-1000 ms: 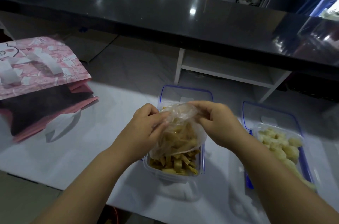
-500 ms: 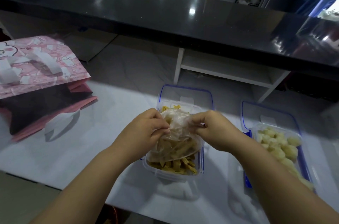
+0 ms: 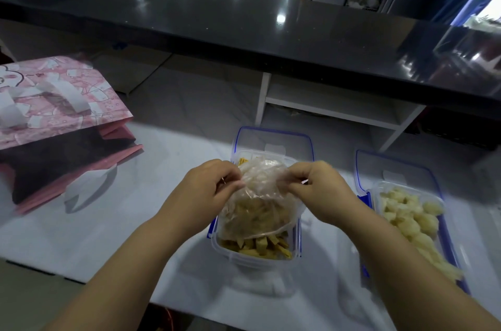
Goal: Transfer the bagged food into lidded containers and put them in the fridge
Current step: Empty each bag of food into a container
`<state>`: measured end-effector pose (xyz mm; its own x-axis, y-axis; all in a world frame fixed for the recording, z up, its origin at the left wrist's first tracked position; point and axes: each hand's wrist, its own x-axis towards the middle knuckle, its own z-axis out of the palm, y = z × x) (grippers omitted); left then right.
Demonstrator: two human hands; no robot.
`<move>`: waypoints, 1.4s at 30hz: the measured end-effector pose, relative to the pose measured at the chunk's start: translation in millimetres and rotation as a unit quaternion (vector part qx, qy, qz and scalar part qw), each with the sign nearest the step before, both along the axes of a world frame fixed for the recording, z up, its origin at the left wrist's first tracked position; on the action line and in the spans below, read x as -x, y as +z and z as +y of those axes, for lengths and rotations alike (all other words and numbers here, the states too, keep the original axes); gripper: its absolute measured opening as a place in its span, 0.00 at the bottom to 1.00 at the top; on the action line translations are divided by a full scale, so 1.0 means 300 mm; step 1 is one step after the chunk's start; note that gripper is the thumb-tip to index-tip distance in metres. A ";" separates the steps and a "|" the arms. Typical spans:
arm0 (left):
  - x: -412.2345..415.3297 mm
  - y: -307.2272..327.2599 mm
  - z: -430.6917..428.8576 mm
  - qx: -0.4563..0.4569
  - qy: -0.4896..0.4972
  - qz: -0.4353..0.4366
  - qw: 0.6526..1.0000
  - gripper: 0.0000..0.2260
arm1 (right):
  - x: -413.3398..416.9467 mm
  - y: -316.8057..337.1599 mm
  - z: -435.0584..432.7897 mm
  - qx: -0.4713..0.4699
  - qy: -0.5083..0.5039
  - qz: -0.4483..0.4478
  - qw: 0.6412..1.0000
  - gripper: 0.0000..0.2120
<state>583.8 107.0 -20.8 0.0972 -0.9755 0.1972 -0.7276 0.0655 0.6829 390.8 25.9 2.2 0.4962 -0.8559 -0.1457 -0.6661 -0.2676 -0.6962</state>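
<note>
A clear plastic bag (image 3: pixel 257 208) of yellow food strips hangs upside down over an open clear container (image 3: pixel 256 256) on the white table. My left hand (image 3: pixel 208 189) pinches the bag's upper left side and my right hand (image 3: pixel 317 189) pinches its upper right side. Yellow strips (image 3: pixel 260 245) lie in the container under the bag's mouth. The container's blue-rimmed lid (image 3: pixel 273 138) lies open behind it. To the right stands a second open container (image 3: pixel 379 189) holding pale food chunks (image 3: pixel 409 219), its lid (image 3: pixel 379 165) behind it.
A pink patterned paper bag (image 3: pixel 59 124) lies on its side at the table's left. The white table (image 3: pixel 108 222) ends near my body at the bottom. Beyond it runs a long black counter (image 3: pixel 244 29) with a white shelf (image 3: pixel 325 108) beneath.
The bag has sunk lower over the container while both hands shifted their pinch on its top; more strips lie in the container.
</note>
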 end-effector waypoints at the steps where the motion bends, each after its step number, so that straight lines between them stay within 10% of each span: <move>1: 0.000 0.009 -0.002 0.003 0.004 0.010 1.000 0.03 | 0.007 0.011 -0.006 0.000 -0.008 -0.015 1.000 0.09; 42: -0.013 0.077 -0.048 0.118 0.043 -0.003 0.992 0.03 | 0.061 0.009 -0.041 0.115 -0.076 -0.215 0.967 0.17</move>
<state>587.7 92.6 2.2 0.1762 -0.8904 0.4196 -0.7413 0.1604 0.6517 372.5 13.8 5.0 0.3340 -0.9090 0.2495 -0.3725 -0.3704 -0.8509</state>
